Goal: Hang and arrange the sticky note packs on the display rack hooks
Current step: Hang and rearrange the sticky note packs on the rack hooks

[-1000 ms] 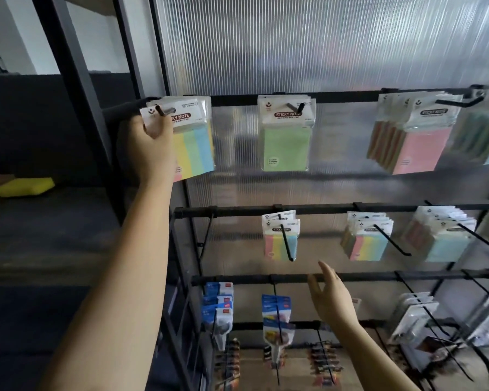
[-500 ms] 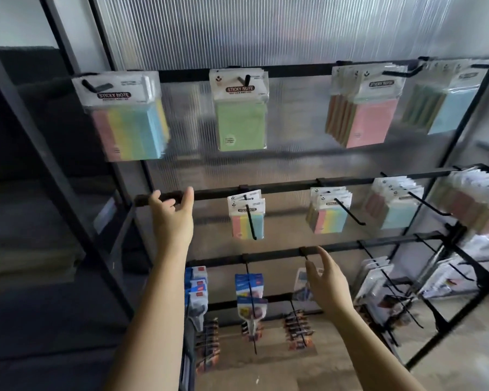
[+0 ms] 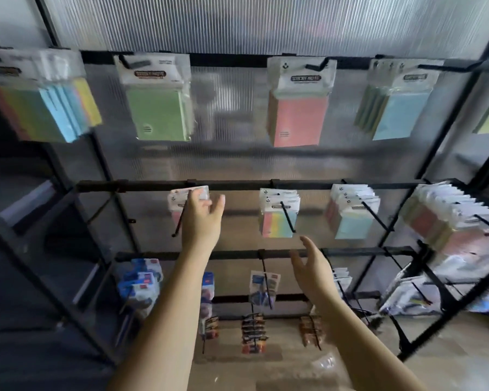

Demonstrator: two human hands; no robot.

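Black metal display rack (image 3: 237, 185) w/ round horizontal bars stood in front of a ribbed translucent plastic panel (image 3: 237, 24). Top bar carried flat square sticky note packs in clear film w/ white card headers: a rainbow-striped stack (image 3: 40, 108) at far left, blurred; a green pack (image 3: 158, 114); a pink pack (image 3: 298, 119); a light-blue stack (image 3: 398, 111). Middle bar had smaller packs on long thin black wire hooks: a small pastel-striped pack (image 3: 178, 204), a second striped bundle (image 3: 278, 218) to its right, then a blue-fronted bundle (image 3: 353, 218) and a dense fanned row (image 3: 446, 215) at far right. Left hand (image 3: 202, 221) was raised to the small pastel-striped pack on the leftmost loaded middle hook; fingers loosely spread, fingertips at the white card header, thumb apart; contact looked likely but blur made a real pinch impossible to confirm. Right hand (image 3: 312, 269) hovered lower, in front of the third bar, fingers straight & relaxed, holding nothing, just below the second striped bundle w/o touching it. Lower hooks held blue-carded blister packs (image 3: 140, 283) & small dark bundled items (image 3: 253, 331), too blurred to identify. Brown floor (image 3: 449, 348) below.
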